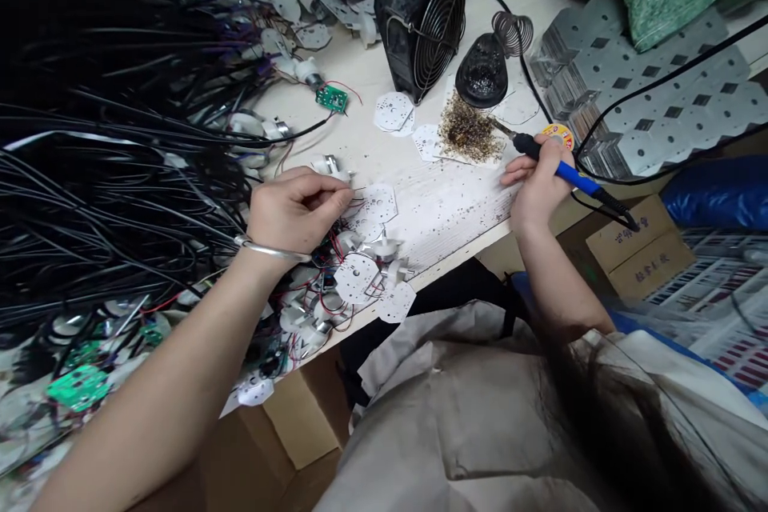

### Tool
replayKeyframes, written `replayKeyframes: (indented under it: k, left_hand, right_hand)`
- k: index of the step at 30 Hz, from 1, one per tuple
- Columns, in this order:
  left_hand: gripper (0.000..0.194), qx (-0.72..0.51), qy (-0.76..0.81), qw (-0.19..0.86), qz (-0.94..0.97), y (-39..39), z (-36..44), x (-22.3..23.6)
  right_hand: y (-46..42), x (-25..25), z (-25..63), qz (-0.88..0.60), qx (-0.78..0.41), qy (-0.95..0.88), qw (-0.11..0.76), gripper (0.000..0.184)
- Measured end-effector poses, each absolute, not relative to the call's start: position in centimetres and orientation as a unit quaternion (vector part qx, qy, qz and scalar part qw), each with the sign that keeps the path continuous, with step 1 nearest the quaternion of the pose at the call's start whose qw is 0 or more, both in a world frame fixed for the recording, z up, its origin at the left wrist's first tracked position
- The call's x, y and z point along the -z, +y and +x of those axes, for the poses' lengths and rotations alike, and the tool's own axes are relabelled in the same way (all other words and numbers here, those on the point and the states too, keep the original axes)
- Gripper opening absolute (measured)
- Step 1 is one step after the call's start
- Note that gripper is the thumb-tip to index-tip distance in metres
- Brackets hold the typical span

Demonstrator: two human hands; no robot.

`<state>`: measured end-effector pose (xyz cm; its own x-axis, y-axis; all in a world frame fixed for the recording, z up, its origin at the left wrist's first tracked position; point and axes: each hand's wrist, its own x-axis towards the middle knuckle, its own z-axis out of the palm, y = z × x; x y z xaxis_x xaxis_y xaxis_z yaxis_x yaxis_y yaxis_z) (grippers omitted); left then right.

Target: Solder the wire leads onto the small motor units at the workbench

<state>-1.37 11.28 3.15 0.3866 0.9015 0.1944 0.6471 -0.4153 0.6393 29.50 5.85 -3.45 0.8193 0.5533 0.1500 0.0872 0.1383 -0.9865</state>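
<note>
My right hand (543,180) is wrapped round a blue-and-black soldering iron (579,176). The iron's tip points left, at a heap of brown-gold solder crumbs (471,132) lying on a white board. With thumb and forefinger pinched together, my left hand (303,204) is at the edge of a white octagonal circuit board (379,204). Thin wires show between those fingertips and the board; their ends are hidden. Just below the left hand is a pile of small motors (384,246) with white caps, red and black wires and more white boards (358,278).
A black fan (423,20) stands at the back, beside a soldering-iron stand (483,72) with a coil. Bundled black cables (120,152) fill the left. Stacked metal-grey panels (651,96), a solder roll (558,134) and a cardboard box (639,248) are on the right.
</note>
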Motion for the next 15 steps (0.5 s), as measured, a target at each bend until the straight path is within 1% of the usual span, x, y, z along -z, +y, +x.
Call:
replayKeyframes:
  k: [4,11,15]
  left_hand:
    - [0.02,-0.27,0.477,0.237,0.802,10.7,-1.5,-2.7]
    - [0.018,-0.273,0.475,0.231,0.804,9.9,-1.5,-1.7]
    - [0.015,-0.236,0.5,0.224,0.803,9.5,-1.1,-1.0]
  right_hand:
    - [6.0,3.7,29.9,-0.638,-0.163,-0.278,0.7,0.054]
    - [6.3,3.8,30.3,-0.646,-0.183,-0.263,0.693,0.055]
    - [5.5,2.8,29.3,-0.631,-0.221,-0.252,0.7,0.052]
